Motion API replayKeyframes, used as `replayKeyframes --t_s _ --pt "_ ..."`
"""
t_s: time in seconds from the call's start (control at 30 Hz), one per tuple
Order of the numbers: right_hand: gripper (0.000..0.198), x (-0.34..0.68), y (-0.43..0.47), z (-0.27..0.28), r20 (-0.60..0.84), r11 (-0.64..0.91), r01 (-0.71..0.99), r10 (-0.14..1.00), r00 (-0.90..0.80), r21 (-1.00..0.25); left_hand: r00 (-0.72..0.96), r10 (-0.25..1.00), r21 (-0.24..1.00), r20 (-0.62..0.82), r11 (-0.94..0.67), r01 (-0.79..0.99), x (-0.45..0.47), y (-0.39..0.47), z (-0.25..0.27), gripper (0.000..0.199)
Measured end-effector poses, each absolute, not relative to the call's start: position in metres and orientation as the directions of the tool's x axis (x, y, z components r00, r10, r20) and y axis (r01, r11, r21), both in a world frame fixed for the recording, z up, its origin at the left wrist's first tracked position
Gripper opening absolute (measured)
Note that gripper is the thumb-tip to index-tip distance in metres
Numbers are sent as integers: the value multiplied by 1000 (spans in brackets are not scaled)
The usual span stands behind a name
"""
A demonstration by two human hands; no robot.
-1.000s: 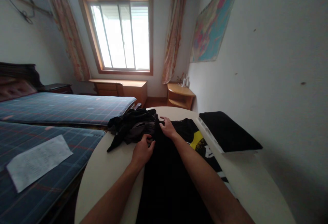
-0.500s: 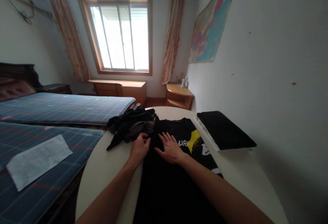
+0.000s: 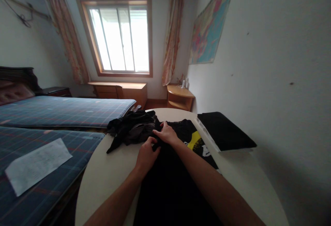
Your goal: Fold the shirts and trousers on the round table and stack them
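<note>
A black T-shirt (image 3: 176,191) with a yellow and white print lies spread over the round table, its collar at the far side. At its left edge my left hand (image 3: 148,153) is closed, thumb and fingers pinching the dark fabric. Just beyond it, my right hand (image 3: 167,133) grips the same shirt near the shoulder, fingers bent round the cloth and partly hiding it. Left of my hands sits a crumpled heap of dark clothes (image 3: 133,127), close to the shirt's sleeve.
The cream round table (image 3: 103,181) carries a folded black cloth (image 3: 224,129) with a pale layer beneath it on the right. Two plaid mattresses (image 3: 64,110) stand left, one with a paper sheet (image 3: 38,167). A wall (image 3: 284,122) runs along the right.
My right hand, flat on the shirt before, has moved left and away from me and closed on the fabric. My left hand has shifted right and slightly nearer, folding the shirt's edge.
</note>
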State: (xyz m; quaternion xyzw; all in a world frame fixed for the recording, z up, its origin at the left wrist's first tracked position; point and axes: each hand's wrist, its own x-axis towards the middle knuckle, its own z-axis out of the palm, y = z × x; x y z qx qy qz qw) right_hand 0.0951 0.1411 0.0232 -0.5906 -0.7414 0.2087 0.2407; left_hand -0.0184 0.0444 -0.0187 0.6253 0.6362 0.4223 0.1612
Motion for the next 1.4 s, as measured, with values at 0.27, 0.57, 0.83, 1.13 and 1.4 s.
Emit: replayKeyframes --t_s 0.27,0.57,0.83,1.13,1.4 --pt "49 92 160 11 96 184 818 983 -157 -545 -93 942 745 321 -191 639 -10 38 -16 13" --pt "34 114 188 -6 117 159 706 987 -108 -690 34 948 838 315 -295 459 8 30 -21 23" --pt "54 152 191 -21 100 152 637 988 -117 -756 410 832 761 374 -528 377 22 24 -33 47" --pt "49 155 183 -19 195 321 577 943 -271 -751 523 800 605 293 -579 546 20 20 -33 51" --pt "43 175 186 -18 197 331 659 942 -271 -675 594 735 579 328 -653 489 18 18 -26 38"
